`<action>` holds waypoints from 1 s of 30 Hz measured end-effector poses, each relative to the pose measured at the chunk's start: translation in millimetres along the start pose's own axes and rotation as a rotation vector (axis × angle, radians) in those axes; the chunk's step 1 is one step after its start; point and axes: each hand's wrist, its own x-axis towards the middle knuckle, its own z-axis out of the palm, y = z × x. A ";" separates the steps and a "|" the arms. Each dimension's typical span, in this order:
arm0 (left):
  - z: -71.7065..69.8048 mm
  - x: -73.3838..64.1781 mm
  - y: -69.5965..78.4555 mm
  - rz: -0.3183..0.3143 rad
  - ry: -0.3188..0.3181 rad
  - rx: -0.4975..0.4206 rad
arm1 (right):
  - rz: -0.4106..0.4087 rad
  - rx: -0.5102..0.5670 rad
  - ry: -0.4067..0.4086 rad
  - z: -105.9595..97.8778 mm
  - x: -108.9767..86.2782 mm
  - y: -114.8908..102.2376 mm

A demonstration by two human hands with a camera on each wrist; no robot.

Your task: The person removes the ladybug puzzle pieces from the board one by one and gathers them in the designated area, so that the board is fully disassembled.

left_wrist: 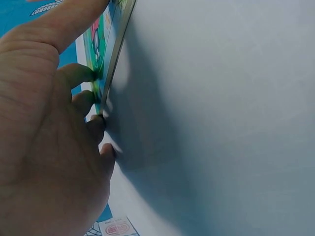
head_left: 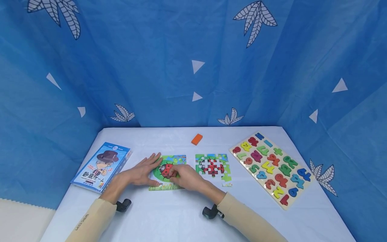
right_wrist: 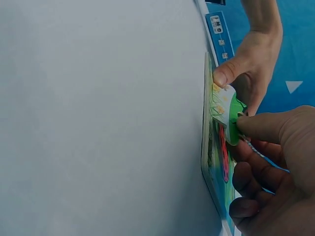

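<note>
A ladybug jigsaw board [head_left: 180,159] lies flat on the table, under both hands. My left hand [head_left: 142,172] rests over its left side with fingers spread, the thumb near the lower edge. My right hand [head_left: 189,178] is over the board's right half, its thumb and index finger pinching a green-and-white puzzle piece [right_wrist: 224,104] that tilts up from the board. In the right wrist view the left thumb [right_wrist: 224,76] is right at the piece's upper end. Just right of the board lies a partly joined ladybug puzzle [head_left: 212,167] with gaps between its pieces.
An orange block [head_left: 197,139] lies behind the puzzles. At the right stands a wooden board [head_left: 257,174] of coloured numbers and signs. A blue boxed game [head_left: 101,166] with a hatted cartoon figure is at the left. Blue curtain [head_left: 169,67] surrounds the white table [head_left: 160,218].
</note>
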 end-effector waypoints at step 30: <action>-2.5 1.1 1.3 -0.003 -0.017 -0.011 | 0.056 0.163 -0.017 -50.7 -28.6 23.1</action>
